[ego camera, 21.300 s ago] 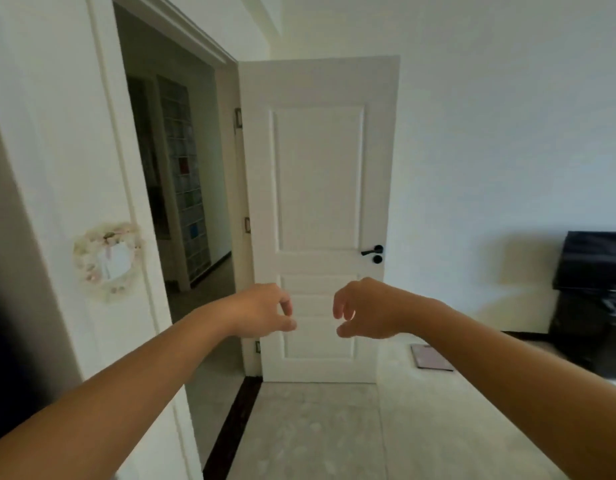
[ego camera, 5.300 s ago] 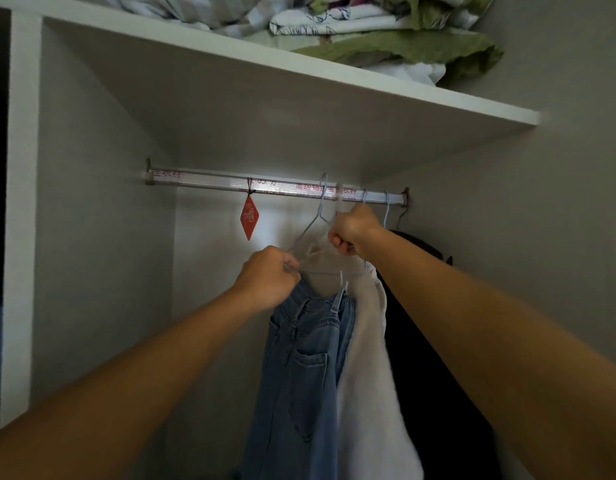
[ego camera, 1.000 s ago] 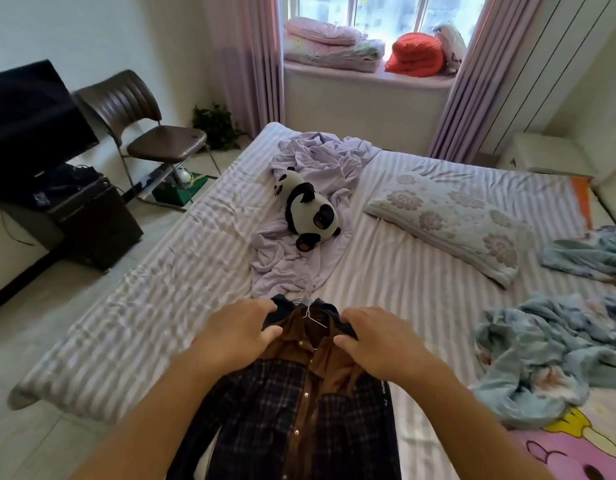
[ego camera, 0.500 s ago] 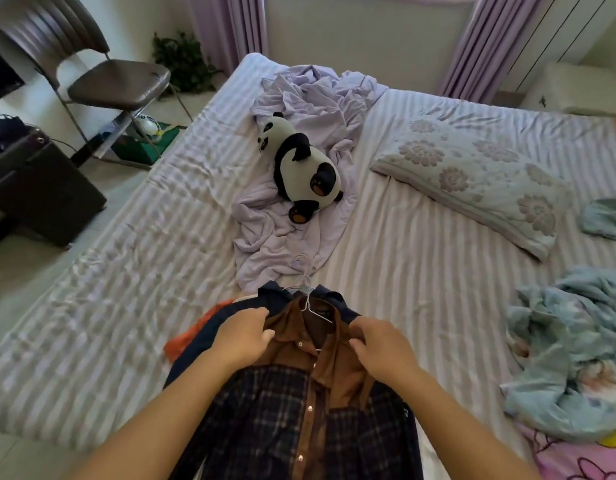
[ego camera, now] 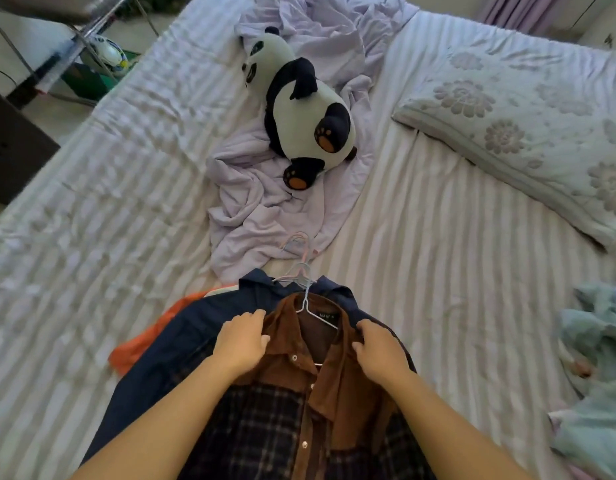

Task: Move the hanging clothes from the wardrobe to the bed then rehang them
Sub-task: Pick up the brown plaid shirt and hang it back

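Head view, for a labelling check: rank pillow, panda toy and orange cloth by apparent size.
1. pillow, though partly cropped
2. panda toy
3. orange cloth, mostly hidden beneath the shirts, so its true size is unknown

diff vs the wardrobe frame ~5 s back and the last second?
Then both hands gripped hangers at the wardrobe rail. Now the clothes lie on the bed, brown shirt on top; left hand and right hand hold its shoulders. Over the last second the stack came down flat and the view closed in. Panda, pillow, lilac sheet unchanged.
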`<state>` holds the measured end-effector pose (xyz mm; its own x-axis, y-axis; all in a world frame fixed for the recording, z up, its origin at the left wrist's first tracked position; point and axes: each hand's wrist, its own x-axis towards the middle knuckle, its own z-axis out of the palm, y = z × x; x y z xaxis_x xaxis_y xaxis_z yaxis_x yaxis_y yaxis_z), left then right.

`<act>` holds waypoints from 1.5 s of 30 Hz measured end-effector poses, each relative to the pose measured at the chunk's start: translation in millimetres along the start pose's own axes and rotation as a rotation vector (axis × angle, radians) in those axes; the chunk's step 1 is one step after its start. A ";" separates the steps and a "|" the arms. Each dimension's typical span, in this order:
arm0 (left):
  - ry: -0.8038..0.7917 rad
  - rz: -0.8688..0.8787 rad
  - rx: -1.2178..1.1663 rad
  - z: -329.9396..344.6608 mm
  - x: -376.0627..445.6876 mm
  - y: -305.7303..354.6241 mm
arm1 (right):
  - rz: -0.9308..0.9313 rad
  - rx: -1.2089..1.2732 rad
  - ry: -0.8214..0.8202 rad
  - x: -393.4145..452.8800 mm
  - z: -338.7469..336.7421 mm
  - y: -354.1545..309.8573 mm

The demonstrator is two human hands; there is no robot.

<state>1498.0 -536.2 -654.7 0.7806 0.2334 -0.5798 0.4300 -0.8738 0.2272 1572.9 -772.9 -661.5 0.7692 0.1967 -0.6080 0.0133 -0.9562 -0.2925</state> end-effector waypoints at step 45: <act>0.683 0.013 -0.498 -198.3 -679.6 -105.5 | -1.162 0.048 0.113 -553.9 -125.1 -235.1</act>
<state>1012.0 -518.0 -129.5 0.8208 0.5711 -0.0107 0.4437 -0.6257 0.6416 1223.6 -684.2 -163.7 0.3623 0.9253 0.1120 0.7243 -0.2038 -0.6587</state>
